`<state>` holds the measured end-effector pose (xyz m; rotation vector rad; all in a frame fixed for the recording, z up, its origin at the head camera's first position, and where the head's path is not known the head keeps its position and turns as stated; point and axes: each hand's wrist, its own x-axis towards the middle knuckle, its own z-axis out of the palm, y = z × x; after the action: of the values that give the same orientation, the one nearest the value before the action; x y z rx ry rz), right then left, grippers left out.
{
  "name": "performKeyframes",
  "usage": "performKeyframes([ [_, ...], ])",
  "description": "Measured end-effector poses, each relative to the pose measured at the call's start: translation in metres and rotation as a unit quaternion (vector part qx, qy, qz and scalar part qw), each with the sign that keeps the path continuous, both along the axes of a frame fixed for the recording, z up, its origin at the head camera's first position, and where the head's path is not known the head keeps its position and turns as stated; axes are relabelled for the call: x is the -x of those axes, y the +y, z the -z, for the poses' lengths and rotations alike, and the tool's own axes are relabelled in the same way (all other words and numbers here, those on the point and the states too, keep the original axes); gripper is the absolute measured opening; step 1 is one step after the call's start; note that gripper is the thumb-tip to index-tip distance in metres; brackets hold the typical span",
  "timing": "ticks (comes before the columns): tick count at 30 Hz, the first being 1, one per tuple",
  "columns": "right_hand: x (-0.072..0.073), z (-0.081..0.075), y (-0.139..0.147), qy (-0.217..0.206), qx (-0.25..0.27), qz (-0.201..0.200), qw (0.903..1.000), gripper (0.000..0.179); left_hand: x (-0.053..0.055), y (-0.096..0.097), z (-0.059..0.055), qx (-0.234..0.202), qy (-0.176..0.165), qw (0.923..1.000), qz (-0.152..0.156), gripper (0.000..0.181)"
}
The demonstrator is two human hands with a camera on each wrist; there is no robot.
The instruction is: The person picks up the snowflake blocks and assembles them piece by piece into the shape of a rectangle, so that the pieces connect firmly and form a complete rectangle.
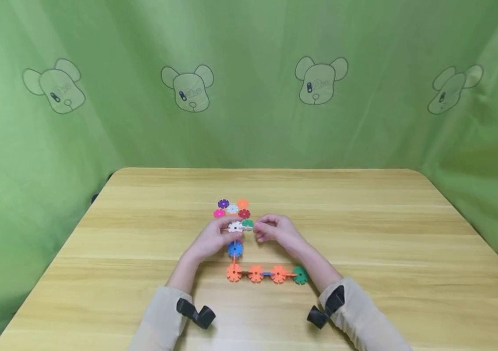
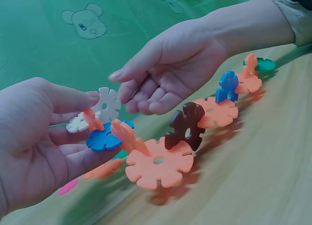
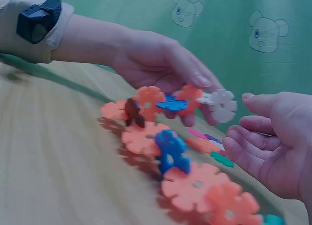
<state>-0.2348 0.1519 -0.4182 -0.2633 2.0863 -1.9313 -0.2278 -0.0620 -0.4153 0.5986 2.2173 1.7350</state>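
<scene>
A chain of notched, flower-shaped plastic discs forms an L on the table. My left hand grips its raised end, with thumb and fingers around a white disc. Slotted onto that disc is another white disc, standing upright. Below them come a blue disc and an orange corner disc. A brown disc continues the row, which ends in a green disc. Just beside the upright white disc, my right hand hovers with loosely bent fingers, thumb apart and nothing held.
Behind the hands lie several loose discs: purple, orange, white, pink, dark red and green. A green curtain surrounds the wooden table.
</scene>
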Motion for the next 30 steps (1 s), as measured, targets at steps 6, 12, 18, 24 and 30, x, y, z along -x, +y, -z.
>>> performKeyframes([
  [6,0.009,-0.002,0.011,-0.008,0.001,0.02,0.9998,0.035,0.002,-0.009,0.002,0.044,0.003,0.9985,-0.031,0.046],
  [12,0.025,-0.004,0.014,0.009,-0.059,0.043,0.9973,0.036,0.003,-0.016,0.002,0.049,0.001,0.9978,-0.044,0.047],
  [18,0.038,0.0,0.007,0.048,-0.162,0.034,0.985,0.034,0.005,-0.021,0.001,0.041,-0.007,0.9985,-0.035,0.049],
  [24,0.041,0.006,-0.007,0.122,-0.271,0.01,0.9548,0.028,0.006,-0.026,0.0,0.017,-0.036,0.9986,-0.033,0.05],
  [30,0.037,0.01,-0.019,0.162,-0.323,0.006,0.9326,0.031,0.008,-0.028,0.002,0.014,-0.045,0.9982,-0.037,0.049],
])
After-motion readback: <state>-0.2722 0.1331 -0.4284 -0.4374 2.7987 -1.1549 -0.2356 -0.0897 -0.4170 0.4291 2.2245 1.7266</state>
